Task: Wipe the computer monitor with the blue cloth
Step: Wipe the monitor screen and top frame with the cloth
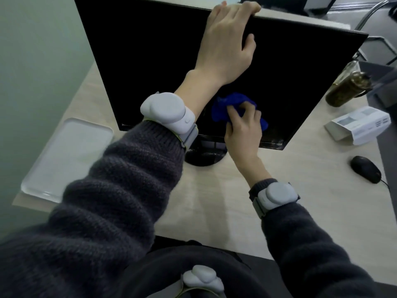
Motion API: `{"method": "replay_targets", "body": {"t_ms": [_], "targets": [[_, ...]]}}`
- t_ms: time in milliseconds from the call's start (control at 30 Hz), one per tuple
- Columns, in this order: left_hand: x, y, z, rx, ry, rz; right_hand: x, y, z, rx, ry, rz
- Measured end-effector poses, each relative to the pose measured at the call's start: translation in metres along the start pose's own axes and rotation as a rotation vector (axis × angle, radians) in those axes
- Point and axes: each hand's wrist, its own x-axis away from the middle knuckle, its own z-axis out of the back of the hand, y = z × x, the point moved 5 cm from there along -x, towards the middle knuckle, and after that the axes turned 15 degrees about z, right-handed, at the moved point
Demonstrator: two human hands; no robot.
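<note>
The pale wooden desk [214,201] fills the view, and the black computer monitor [150,61] stands on it toward 12 o'clock, with its screen dark and tilted back on a round foot [204,155]. A white tray [64,158] lies flat at 9 o'clock, just beside the lower left corner of the monitor. The left hand [227,46] is at 12 o'clock: its fingers curl over the top edge of the monitor and the thumb lies on the front of the glass, so it grips the monitor to steady it. The right hand [242,130] is near the centre, low on the screen, with the fingers bent around the blue cloth [221,106], which it presses, bunched, against the lower part of the glass. At 3 o'clock stand a dark bottle [348,87], a white carton box [361,125] and a black mouse [365,168], the bottle near the right edge of the monitor. I think the wiping is under way. Some things could go wrong: the left thumb may leave a fresh mark on the glass; because the cloth is crumpled, bare fingertips may smear the screen; and a hard push may turn the monitor on its foot toward the bottle.
</note>
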Motion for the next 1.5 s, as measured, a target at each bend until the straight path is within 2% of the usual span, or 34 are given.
{"method": "replay_targets", "body": {"t_ms": [133, 367, 567, 700, 767, 933, 1000, 1167, 1367, 1433, 1500], "targets": [[0.001, 0.001, 0.004, 0.056, -0.030, -0.043, 0.016, -0.010, -0.010, -0.051, -0.115, -0.019], [0.026, -0.008, 0.007, 0.092, -0.032, -0.106, -0.024, -0.003, 0.014, 0.013, 0.123, -0.021], [0.057, -0.032, -0.003, 0.087, -0.032, -0.091, 0.005, -0.010, -0.010, 0.026, -0.034, -0.016], [0.079, -0.055, -0.013, 0.050, -0.069, -0.068, 0.031, -0.016, -0.022, -0.031, -0.199, 0.018], [0.088, -0.065, -0.014, 0.043, -0.068, -0.048, 0.033, -0.018, -0.018, -0.068, -0.220, 0.012], [0.108, -0.085, -0.018, 0.013, -0.067, 0.005, -0.004, -0.018, 0.010, 0.004, 0.029, 0.038], [0.113, -0.091, -0.019, 0.019, -0.068, 0.044, -0.019, -0.020, 0.011, 0.056, 0.074, 0.061], [0.124, -0.107, -0.016, 0.044, -0.078, 0.110, -0.003, -0.030, -0.015, 0.085, -0.065, 0.082], [0.142, -0.129, -0.021, 0.062, -0.131, 0.216, 0.057, -0.041, -0.049, -0.038, -0.446, 0.033], [0.149, -0.139, -0.026, 0.074, -0.154, 0.305, 0.052, -0.043, -0.046, -0.083, -0.426, -0.007], [0.155, -0.153, -0.033, 0.102, -0.200, 0.459, 0.038, -0.045, -0.036, -0.100, -0.311, 0.004]]}}
